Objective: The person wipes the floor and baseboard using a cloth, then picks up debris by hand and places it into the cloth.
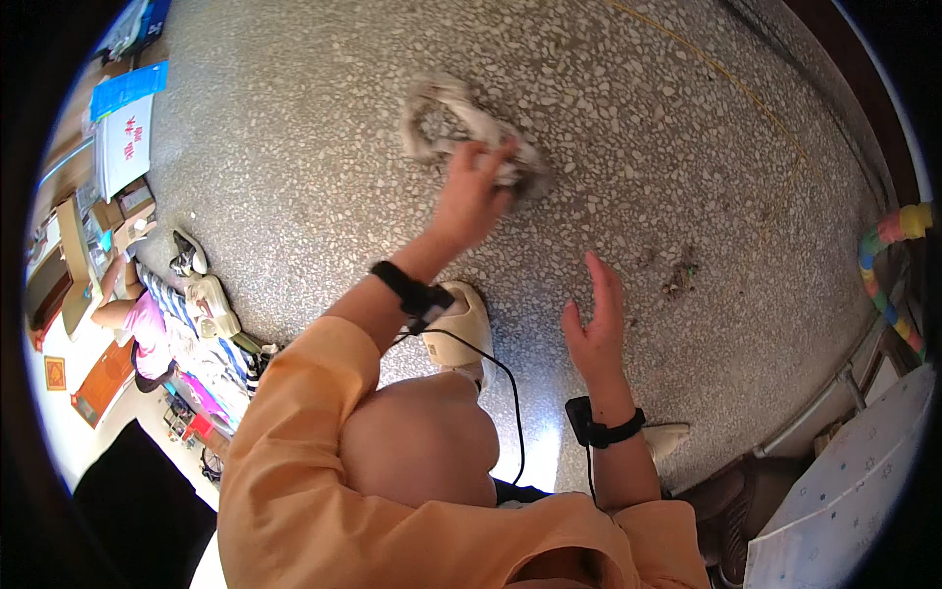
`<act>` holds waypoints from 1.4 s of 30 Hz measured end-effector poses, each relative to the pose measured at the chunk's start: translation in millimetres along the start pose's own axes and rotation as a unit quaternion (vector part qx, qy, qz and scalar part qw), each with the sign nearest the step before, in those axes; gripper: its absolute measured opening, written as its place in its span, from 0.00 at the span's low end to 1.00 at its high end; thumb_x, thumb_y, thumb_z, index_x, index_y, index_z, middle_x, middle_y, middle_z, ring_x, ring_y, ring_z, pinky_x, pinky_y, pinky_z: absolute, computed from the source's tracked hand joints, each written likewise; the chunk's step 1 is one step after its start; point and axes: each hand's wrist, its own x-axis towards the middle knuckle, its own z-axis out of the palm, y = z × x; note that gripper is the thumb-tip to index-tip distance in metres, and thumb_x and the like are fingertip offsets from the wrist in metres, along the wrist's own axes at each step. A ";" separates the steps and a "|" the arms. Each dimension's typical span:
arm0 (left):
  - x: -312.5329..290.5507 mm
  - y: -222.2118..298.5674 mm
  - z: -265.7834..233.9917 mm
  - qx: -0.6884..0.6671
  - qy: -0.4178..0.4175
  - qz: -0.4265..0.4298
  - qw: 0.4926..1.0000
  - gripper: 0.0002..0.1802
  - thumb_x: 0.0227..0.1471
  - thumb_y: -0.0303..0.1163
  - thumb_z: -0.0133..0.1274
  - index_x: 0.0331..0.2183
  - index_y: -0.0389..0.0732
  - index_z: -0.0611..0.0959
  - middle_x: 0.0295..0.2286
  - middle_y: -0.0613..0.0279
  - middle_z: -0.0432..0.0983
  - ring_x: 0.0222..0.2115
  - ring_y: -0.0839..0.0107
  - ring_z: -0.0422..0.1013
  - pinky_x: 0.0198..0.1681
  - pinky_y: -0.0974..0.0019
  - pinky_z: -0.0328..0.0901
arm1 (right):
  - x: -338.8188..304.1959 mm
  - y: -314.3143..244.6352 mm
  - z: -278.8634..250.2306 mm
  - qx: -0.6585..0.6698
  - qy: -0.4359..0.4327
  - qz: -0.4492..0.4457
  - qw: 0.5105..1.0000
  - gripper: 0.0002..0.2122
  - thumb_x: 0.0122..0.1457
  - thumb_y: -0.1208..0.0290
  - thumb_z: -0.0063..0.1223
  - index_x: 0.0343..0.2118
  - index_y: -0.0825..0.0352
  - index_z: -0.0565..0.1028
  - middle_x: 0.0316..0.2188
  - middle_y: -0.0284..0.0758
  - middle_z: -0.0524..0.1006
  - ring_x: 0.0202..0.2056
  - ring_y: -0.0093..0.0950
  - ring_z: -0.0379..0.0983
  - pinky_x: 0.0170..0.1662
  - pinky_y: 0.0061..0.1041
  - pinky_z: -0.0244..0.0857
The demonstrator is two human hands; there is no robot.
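A crumpled, dirty white rag [432,108] lies on the speckled stone floor ahead of me, partly smeared by motion. My left hand [471,196] is down on its near end, the fingers bent over the cloth and gripping it. Part of the rag is hidden under the fingers. My right hand [597,329] hangs above the floor to the right, open and holding nothing, with thumb and fingers apart. A small heap of dark debris [680,273] lies on the floor beyond it to the right.
A yellow cord [731,74] runs along the floor at the far right. A multicoloured padded hoop [873,260] stands at the right edge. Boxes, loose shoes [188,253] and a person in pink [147,329] are at left. Cables trail from my wrist straps.
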 end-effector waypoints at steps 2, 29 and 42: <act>3.9 26.2 -2.8 -0.197 -0.088 -0.032 0.976 0.33 0.40 0.22 0.52 0.52 0.46 0.70 0.44 0.48 0.60 0.45 0.54 0.63 0.46 0.61 0.63 | 6.8 -6.6 4.9 0.020 0.009 -0.034 0.999 0.28 0.51 0.79 0.47 0.59 0.67 0.60 0.55 0.46 0.63 0.56 0.44 0.58 0.59 0.40 0.52; 11.4 -28.0 -66.8 -0.039 0.214 0.085 0.972 0.29 0.33 0.18 0.50 0.44 0.42 0.76 0.45 0.53 0.71 0.49 0.52 0.65 0.53 0.55 0.61 | -13.5 10.5 -18.4 0.032 0.003 0.026 0.999 0.26 0.53 0.80 0.46 0.58 0.67 0.61 0.53 0.46 0.65 0.54 0.44 0.61 0.56 0.37 0.55; 5.7 3.0 45.0 0.182 0.061 0.073 0.979 0.35 0.41 0.31 0.58 0.53 0.53 0.68 0.53 0.51 0.60 0.52 0.50 0.57 0.50 0.44 0.53 | -26.4 31.2 4.1 0.005 -0.049 0.047 0.998 0.26 0.53 0.82 0.46 0.58 0.68 0.61 0.53 0.44 0.66 0.53 0.38 0.64 0.55 0.35 0.58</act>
